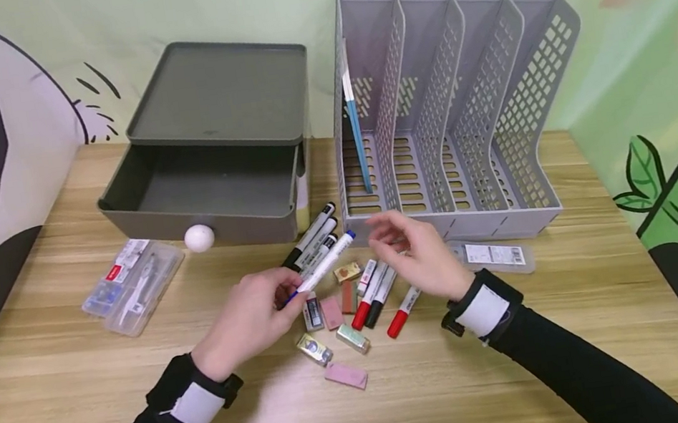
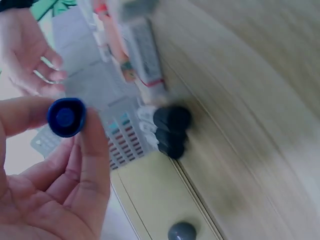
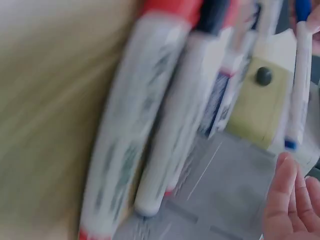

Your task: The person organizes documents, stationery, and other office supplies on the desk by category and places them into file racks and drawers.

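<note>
My left hand (image 1: 246,318) pinches a white marker with blue ends (image 1: 328,262) between thumb and fingers, tilted up to the right. In the left wrist view its blue cap (image 2: 66,117) faces the camera. Just right of the marker's far end, my right hand (image 1: 420,258) has loosely bent fingers and holds nothing. Behind the held marker lie several black-capped markers (image 1: 316,233), partly covered by it. Below the right hand are red-capped markers (image 1: 399,322) and a black-capped one (image 1: 374,313). Several erasers, including a pink one (image 1: 345,376), are scattered between the hands.
A grey drawer box (image 1: 203,216) with a white knob stands at the back left, its drawer pulled out. Right of it is a grey file rack (image 1: 483,220) with blue-and-white sticks in its left slot. Clear plastic cases (image 1: 135,287) lie on the wooden table (image 1: 437,400).
</note>
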A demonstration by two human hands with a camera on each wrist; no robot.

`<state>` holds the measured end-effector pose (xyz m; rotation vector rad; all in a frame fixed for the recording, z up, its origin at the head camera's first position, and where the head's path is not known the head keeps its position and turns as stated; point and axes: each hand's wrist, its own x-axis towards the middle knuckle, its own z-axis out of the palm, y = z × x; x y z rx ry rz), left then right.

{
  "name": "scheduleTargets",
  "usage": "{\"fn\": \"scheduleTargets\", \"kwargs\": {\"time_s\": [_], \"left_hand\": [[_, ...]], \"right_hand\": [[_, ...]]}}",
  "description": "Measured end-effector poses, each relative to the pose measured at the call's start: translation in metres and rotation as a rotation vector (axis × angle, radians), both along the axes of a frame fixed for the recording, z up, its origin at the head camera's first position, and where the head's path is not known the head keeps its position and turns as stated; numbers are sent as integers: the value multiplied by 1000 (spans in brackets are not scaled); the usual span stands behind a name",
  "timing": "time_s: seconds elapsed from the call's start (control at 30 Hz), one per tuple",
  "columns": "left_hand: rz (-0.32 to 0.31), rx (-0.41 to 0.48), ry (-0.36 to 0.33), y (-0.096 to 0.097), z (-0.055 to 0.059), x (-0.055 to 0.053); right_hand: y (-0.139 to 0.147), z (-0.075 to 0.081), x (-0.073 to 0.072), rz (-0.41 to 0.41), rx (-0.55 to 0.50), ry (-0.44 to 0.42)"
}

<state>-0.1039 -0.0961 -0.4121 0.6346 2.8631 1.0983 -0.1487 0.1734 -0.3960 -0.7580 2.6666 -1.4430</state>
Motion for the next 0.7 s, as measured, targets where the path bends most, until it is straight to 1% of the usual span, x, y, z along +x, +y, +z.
{"fn": "scheduleTargets", "kwargs": {"time_s": [0.1,0.17,0.23,0.3,0.4,0.7], "left_hand": [[-29,71,-9,4,2,1],[-39,98,-12,6,4,2],[-41,111,-13,9,5,1],[-36,111,-8,11,5,1],[-34,100,-1,14,6,0],[-37,60,19,16,10,1]], "right_hand": [[-5,3,0,14,-146,-151],[-8,5,0,14,-249,-227],[-11,8,0,-1,-343,-285],[-12,10,0,-26,-408,-316],[-13,11,-2,-54,-441,-334],[-13,11,-4,-80,-418,-342]]}}
